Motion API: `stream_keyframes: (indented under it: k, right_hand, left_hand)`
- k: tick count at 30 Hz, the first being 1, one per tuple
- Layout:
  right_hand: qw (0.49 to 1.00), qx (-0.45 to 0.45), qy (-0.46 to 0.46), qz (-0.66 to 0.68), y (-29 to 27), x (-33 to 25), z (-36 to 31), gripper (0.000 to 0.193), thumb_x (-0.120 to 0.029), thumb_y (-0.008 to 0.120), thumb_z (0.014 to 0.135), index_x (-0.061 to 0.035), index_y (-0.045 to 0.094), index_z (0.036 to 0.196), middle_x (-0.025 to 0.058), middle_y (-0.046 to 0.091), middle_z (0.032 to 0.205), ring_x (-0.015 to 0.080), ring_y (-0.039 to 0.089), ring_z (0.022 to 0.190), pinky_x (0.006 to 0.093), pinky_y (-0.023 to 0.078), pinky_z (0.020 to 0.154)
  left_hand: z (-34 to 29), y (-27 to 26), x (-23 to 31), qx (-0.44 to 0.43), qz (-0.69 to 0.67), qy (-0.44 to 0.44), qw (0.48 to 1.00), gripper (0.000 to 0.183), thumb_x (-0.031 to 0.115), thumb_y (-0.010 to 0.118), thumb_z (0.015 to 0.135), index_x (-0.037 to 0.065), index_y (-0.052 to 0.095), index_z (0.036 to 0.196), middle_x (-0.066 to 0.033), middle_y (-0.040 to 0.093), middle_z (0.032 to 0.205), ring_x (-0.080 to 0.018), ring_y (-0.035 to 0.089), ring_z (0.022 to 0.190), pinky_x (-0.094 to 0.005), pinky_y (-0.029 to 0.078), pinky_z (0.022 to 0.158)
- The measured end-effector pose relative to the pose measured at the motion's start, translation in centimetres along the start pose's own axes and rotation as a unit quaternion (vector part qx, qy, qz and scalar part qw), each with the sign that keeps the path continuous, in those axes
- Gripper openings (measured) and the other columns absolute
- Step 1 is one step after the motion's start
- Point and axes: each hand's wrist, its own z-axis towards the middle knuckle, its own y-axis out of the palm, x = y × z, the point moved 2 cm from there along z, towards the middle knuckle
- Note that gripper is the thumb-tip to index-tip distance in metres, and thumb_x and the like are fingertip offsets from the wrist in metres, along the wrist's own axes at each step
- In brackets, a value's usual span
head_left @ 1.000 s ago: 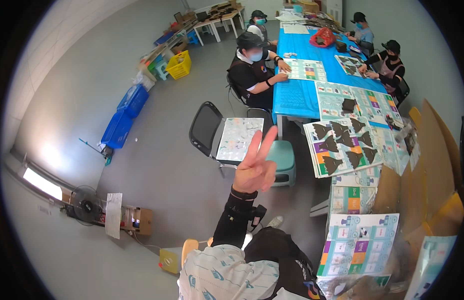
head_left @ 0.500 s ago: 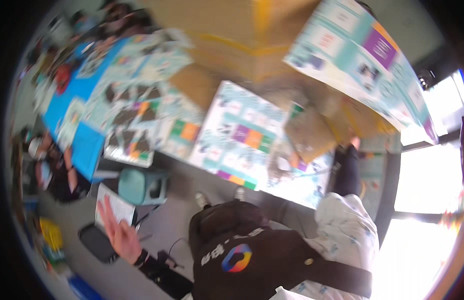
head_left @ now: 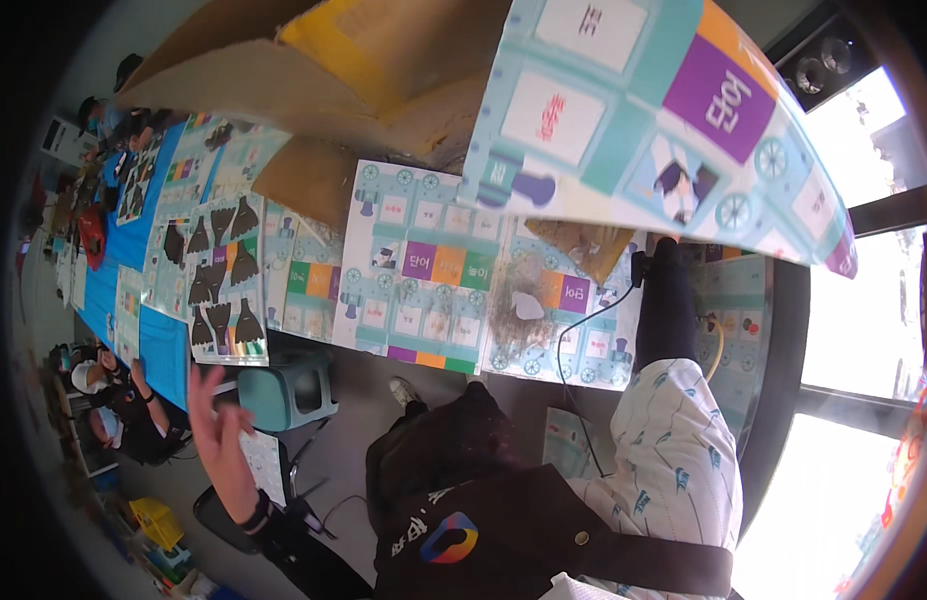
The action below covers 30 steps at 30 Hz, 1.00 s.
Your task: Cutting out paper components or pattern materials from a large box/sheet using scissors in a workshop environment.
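Note:
My left hand is raised over the floor at the lower left, fingers spread, holding nothing. My right arm, in a dark sleeve, reaches across the table, and only a sliver of my right hand shows under the lower edge of a raised printed sheet. The fingers are hidden, so whether they grip anything cannot be made out. This sheet is teal and white with purple and orange blocks, tilted over the table. Beneath it, a brown cardboard piece lies by a black cable.
Printed sheets cover the table; dark dress-shaped pieces lie left. A large cardboard box stands behind. A teal stool is below the table's edge. A person sits at far left. Bright windows line the right.
The raised sheet looks larger and lower, now covering most of my right hand. My left hand sits slightly higher with fingers still spread. The whole view has shifted.

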Motion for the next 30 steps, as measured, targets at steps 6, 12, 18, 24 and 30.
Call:
stream_keyframes:
  k: [6, 12, 18, 24, 30]
  right_hand:
    - [0.985, -0.066, 0.107, 0.116, -4.2, -5.9, -9.5, 0.047, -0.022, 0.057, 0.088, 0.0039, 0.049, 0.126, 0.0234, 0.054, 0.128, 0.0376, 0.051, 0.118, 0.0411, 0.039, 0.101]
    - [0.952, -0.097, 0.224, 0.184, -9.4, -5.3, -7.1, 0.043, -0.019, 0.056, 0.088, 0.0034, 0.051, 0.125, 0.0238, 0.055, 0.127, 0.0377, 0.052, 0.117, 0.0414, 0.04, 0.1]
    - [0.901, -0.149, 0.339, 0.225, -16.1, -8.4, -5.9, 0.04, -0.016, 0.055, 0.088, 0.0029, 0.053, 0.123, 0.0243, 0.056, 0.126, 0.0379, 0.053, 0.116, 0.0416, 0.04, 0.1]
    - [0.717, -0.124, 0.293, 0.62, -19.8, -19.1, -11.4, 0.033, -0.023, 0.058, 0.092, 0.005, 0.059, 0.109, 0.0226, 0.062, 0.116, 0.0283, 0.06, 0.107, 0.0372, 0.045, 0.095]
    - [0.687, -0.404, -0.041, 0.603, -34.9, -41.0, -14.0, 0.024, -0.023, 0.061, 0.091, -0.0006, 0.064, 0.083, 0.0059, 0.064, 0.074, 0.0133, 0.062, 0.071, 0.0273, 0.047, 0.057]
  left_hand:
    - [10.8, 6.7, 12.6, 0.084, 0.338, 0.35, 0.87, 0.066, -0.002, 0.056, 0.087, 0.009, 0.03, 0.146, -0.0127, 0.035, 0.147, -0.0282, 0.043, 0.128, -0.0377, 0.044, 0.098]
    - [18.7, 12.9, 14.6, 0.096, 0.471, 0.492, 0.726, 0.065, 0.008, 0.066, 0.08, 0.012, 0.041, 0.14, -0.0122, 0.045, 0.139, -0.0353, 0.045, 0.121, -0.0438, 0.037, 0.102]
    - [21.7, 13.4, 15.4, 0.135, 0.472, 0.505, 0.71, 0.051, 0.012, 0.058, 0.087, 0.012, 0.046, 0.137, -0.0117, 0.05, 0.135, -0.0329, 0.044, 0.125, -0.0437, 0.035, 0.105]
    - [19.9, 14.4, 14.1, 0.224, 0.365, 0.554, 0.714, 0.051, 0.011, 0.05, 0.078, -0.006, 0.049, 0.126, -0.0255, 0.048, 0.126, -0.0432, 0.044, 0.12, -0.0559, 0.033, 0.101]
    - [8.3, 4.9, 7.7, 0.274, 0.289, 0.391, 0.83, 0.061, 0.011, 0.062, 0.075, -0.002, 0.043, 0.132, -0.021, 0.048, 0.128, -0.0403, 0.044, 0.12, -0.052, 0.029, 0.108]
